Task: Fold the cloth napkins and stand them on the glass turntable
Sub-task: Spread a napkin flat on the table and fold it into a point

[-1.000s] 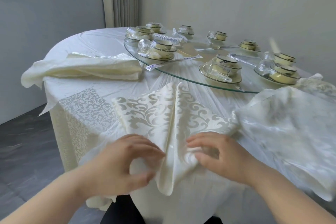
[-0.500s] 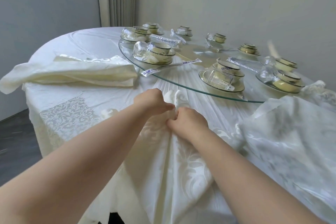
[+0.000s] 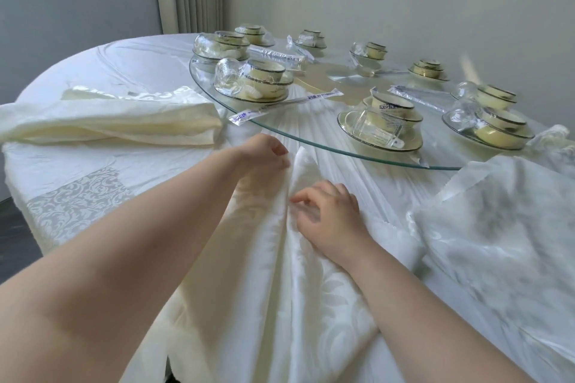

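The napkin [image 3: 295,283] lies in front of me on the worktop [image 3: 102,65]. Its near end hangs over the edge and its far tip points to the glass turntable [image 3: 305,121], just short of the rim. It is ivory cloth with a woven leaf pattern that shines a little, and it is gathered into a long raised ridge down the middle, with softer folds falling to both sides.

My right hand [image 3: 329,214] rests on the napkin beside the ridge, the fingers loosely bent and a little spread, the tips touching the cloth. My left hand [image 3: 264,155] is further out and pinches the upper end of the ridge between curled fingers.

To the right a second loose cloth [image 3: 497,242] of the same pattern lies crumpled. To the left is a pile of napkins [image 3: 124,124], folded flat. On the turntable stand wrapped bowl sets [image 3: 264,78] and a chopstick packet [image 3: 286,104] near the rim.
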Tool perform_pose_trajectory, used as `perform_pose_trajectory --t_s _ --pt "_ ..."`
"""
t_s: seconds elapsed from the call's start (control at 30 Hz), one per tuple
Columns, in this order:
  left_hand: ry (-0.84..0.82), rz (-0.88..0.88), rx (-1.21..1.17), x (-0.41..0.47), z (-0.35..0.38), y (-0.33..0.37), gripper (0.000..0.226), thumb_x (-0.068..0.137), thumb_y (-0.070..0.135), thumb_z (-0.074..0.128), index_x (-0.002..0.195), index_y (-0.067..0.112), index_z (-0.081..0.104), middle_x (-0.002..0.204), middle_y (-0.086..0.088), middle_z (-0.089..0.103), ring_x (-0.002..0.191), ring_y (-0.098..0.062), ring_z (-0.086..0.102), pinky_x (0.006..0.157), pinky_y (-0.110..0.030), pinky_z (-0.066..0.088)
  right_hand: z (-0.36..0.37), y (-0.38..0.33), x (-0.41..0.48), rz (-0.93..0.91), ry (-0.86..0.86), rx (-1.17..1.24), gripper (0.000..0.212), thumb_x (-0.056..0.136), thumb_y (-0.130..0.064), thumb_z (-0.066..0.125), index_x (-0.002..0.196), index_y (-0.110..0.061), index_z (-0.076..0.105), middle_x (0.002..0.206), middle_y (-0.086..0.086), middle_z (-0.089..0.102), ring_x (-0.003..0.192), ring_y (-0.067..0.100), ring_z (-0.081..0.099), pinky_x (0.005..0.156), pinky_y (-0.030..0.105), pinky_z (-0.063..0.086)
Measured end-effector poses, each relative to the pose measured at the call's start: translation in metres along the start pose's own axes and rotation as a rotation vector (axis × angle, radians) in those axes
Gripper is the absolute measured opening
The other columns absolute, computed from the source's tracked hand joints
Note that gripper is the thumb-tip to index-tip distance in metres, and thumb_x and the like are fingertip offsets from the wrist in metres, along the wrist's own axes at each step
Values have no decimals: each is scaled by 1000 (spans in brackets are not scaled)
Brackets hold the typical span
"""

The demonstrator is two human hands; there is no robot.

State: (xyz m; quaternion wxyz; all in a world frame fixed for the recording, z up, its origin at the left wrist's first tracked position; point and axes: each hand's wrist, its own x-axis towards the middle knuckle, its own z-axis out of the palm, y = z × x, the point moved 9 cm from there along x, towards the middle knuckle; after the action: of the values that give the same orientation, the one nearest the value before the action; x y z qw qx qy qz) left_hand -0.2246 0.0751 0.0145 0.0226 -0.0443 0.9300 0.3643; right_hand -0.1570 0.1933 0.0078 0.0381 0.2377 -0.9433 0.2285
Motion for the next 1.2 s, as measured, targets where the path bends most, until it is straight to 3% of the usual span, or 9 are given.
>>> perform_pose_trajectory --t_s 0.1,0.2,0.33,0.4,0.47,0.6,0.83,1.03,1.2 --pt "59 -13 -41 4 -1 -4 7 89 24 56 87 18 59 71 8 49 69 -12 48 52 -16 36 1 -6 2 -43 -4 -136 43 86 -34 32 123 -25 53 134 -8 41 128 10 27 98 18 9" --pt "116 -17 -165 10 -5 -7 23 89 22 54 66 21 49 65 6 46 57 -6 42 48 -13 35 5 -6 3 -50 -53 -102 37 94 -22 39 130 -22 46 144 -5 33 135 10 21 108 21 5" --pt "205 -51 -318 15 -17 -10 15 90 17 52 74 15 52 63 2 45 53 -10 40 36 -11 31 4 -7 4 -68 -45 -89 38 94 -20 40 131 -20 45 145 -4 33 135 12 22 107 19 7" --pt "245 -30 -209 17 -21 -7 14 91 18 50 77 16 51 73 -1 50 63 -15 45 45 -14 35 4 -6 4 -69 -47 -84 38 93 -20 40 131 -21 45 145 -4 33 135 12 22 106 18 7" --pt "277 -15 -48 18 -21 -3 10 92 18 47 88 15 56 94 -8 56 86 -22 51 66 -23 39 4 -6 4 -68 -47 -87 38 94 -21 40 132 -21 45 145 -5 33 134 12 22 105 17 6" --pt "327 -12 222 18 -14 -2 22 94 22 42 109 13 55 117 -8 58 112 -25 49 94 -30 29 4 -6 3 -76 -46 -87 38 94 -22 40 132 -21 44 146 -5 31 135 12 22 105 18 6" --pt "261 28 352 9 -21 8 45 93 34 48 133 15 39 139 -7 38 129 -23 35 105 -35 22 5 -6 4 -67 -50 -90 38 93 -22 41 131 -20 45 143 -4 35 133 13 24 104 19 9" --pt "78 129 429 -61 -30 17 37 98 26 38 133 20 46 140 -5 44 125 -24 43 98 -28 34 2 -8 0 -61 -50 -88 37 95 -24 41 132 -20 46 141 -3 38 132 14 27 102 18 10" --pt "-21 147 379 -110 12 -13 43 99 32 29 142 24 30 150 8 26 138 -9 20 111 -27 11 3 -5 5 -7 -58 -36 35 94 -23 46 128 -16 50 141 -1 41 132 15 30 104 18 15"
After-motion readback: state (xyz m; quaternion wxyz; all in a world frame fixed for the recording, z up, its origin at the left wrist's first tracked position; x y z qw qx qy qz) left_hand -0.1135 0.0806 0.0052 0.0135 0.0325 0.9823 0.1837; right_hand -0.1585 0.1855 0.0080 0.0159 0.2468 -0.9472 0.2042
